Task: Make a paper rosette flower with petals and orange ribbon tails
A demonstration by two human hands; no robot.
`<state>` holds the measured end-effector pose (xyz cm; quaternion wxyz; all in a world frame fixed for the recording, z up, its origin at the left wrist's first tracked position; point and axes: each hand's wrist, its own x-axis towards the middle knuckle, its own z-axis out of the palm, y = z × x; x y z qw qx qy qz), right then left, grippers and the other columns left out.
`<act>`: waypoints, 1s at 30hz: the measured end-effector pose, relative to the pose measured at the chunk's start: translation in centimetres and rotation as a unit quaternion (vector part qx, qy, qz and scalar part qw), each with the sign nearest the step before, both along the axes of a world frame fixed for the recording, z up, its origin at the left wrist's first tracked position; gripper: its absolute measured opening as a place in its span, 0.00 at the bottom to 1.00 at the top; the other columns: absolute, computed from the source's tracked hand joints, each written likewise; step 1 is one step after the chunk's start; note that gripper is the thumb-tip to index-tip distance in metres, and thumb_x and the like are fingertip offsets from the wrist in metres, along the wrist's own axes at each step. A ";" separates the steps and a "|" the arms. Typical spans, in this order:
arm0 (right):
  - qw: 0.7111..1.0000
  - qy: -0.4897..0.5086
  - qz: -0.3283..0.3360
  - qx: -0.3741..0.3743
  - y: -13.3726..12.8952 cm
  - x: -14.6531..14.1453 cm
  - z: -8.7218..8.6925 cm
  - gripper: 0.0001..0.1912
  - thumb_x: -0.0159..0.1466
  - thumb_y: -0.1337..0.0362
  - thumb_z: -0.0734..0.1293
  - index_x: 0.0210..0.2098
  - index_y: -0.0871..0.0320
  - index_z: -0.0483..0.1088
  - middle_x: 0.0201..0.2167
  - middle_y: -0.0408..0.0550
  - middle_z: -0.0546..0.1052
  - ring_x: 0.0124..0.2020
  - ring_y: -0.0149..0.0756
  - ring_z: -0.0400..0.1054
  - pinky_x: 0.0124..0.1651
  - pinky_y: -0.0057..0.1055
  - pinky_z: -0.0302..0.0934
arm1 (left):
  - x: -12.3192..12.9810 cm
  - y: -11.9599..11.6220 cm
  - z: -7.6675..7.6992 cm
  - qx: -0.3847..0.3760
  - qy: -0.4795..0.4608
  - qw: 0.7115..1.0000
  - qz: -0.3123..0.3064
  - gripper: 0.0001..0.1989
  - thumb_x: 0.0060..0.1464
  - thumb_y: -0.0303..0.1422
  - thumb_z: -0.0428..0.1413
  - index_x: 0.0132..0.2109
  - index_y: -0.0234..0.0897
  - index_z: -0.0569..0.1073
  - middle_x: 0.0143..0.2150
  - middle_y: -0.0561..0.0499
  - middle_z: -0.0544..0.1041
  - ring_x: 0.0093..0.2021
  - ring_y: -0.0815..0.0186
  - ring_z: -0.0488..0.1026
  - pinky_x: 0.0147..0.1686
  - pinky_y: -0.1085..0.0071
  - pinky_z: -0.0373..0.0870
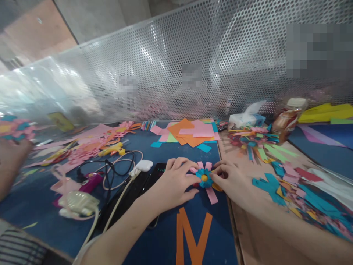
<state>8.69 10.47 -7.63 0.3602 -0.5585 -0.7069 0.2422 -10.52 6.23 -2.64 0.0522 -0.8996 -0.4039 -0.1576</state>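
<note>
A layered paper flower [204,178] lies on the blue table, with blue petals, a yellow centre and pink strips sticking out behind. My left hand [176,178] reaches it from the left, its curved fingers at the flower's edge and its thumb a little lower. From the right, my right hand [227,178] pinches the flower's edge between thumb and fingertips. Bits of red and yellow-orange paper show beneath the fingers. Orange paper strips [190,235] lie just below, towards me. A black phone [157,171] with a lit screen sits partly under my left hand.
Cables run around a white charger [78,202] and a yellow glue gun [113,149] at left. Coloured paper sheets [190,132] lie behind the flower. Paper scraps [300,195], a tissue box [246,119] and a brown bottle [288,119] occupy the right. Another person's hand [13,158] holds a flower far left.
</note>
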 end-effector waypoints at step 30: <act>0.994 -0.063 -0.004 0.093 -1.4 -0.2 1.7 0.02 0.52 0.67 0.60 0.24 0.57 0.63 0.34 0.48 0.69 0.39 0.42 0.59 0.43 0.41 0.55 | -0.2 0.1 -0.2 -0.039 -0.067 0.995 0.064 0.05 0.48 0.36 0.57 0.29 0.40 0.72 0.49 0.52 0.67 0.50 0.57 0.58 0.45 0.59 0.53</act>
